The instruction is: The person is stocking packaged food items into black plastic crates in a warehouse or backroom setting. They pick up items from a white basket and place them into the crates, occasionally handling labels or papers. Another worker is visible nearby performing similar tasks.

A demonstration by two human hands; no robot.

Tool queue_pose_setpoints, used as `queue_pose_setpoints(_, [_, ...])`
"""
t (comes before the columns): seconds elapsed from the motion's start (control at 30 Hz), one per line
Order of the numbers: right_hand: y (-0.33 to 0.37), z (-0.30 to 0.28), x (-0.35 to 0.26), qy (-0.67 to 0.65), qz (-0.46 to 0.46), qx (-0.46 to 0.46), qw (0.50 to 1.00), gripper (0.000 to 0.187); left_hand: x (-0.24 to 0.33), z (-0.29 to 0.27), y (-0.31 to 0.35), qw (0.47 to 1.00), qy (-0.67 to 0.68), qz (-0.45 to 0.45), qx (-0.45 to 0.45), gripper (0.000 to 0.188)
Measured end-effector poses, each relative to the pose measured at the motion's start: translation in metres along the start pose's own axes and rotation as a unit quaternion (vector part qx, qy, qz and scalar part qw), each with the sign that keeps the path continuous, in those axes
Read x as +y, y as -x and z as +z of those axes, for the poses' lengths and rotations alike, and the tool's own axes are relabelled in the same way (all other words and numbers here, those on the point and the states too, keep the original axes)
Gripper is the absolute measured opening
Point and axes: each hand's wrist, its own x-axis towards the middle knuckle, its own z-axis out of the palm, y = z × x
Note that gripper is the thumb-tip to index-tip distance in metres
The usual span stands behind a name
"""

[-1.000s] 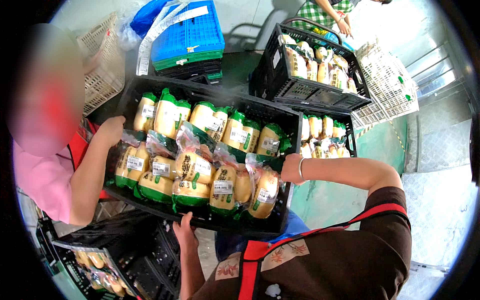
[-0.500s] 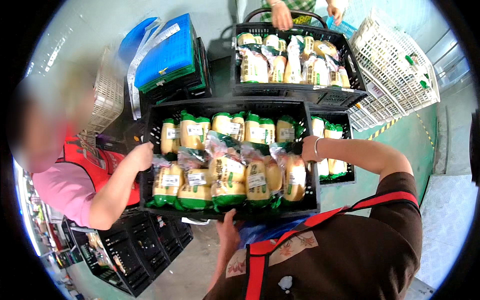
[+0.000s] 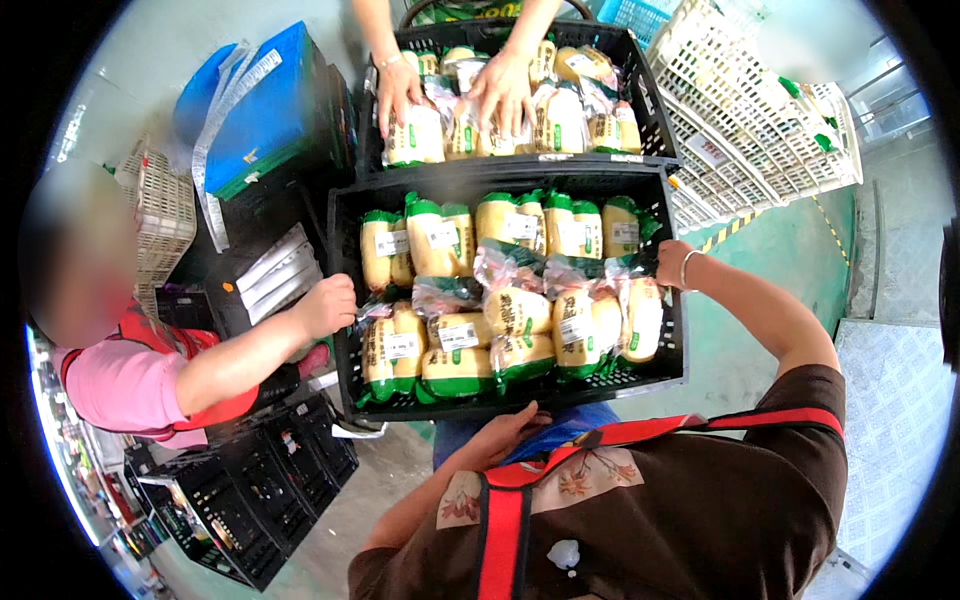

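Observation:
A black plastic crate [image 3: 510, 409] holds two rows of clear bags of pale yellow produce [image 3: 520, 325] with green ends and white labels. My right hand [image 3: 676, 264], a bracelet at its wrist, is closed on the crate's right end. Against the near wall, low down, my left hand [image 3: 508, 432] grips the crate, its fingers partly hidden. At the left end a co-worker's hand [image 3: 330, 305] holds the same crate. Just beyond stands another black crate [image 3: 610, 170] of similar bags, with another person's hands [image 3: 505, 95] resting on them.
Blue and black folded crates [image 3: 265, 110] are stacked at the far left. White lattice baskets [image 3: 750, 120] lean at the far right. Black crates [image 3: 250, 490] stand at the lower left. A yellow-black floor stripe [image 3: 730, 232] runs at right.
The held crate has moved right relative to the far crate, now lining up in front of it and covering the lower crate seen before. The far person's hands have come down onto the bags.

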Motion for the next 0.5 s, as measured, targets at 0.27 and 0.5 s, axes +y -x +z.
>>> queue_pose_setpoints(0.27, [0.007, -0.020, -0.001, -0.013, 0.047, -0.043, 0.998, 0.008, 0.117, -0.099, 0.157, 0.864, -0.259, 0.328, 0.281, 0.013])
queue_pose_setpoints(0.5, [-0.005, 0.019, 0.000, 0.033, 0.043, 0.043, 0.998, 0.016, 0.110, -0.178, 0.118, 0.611, -0.443, 0.337, 0.564, 0.045])
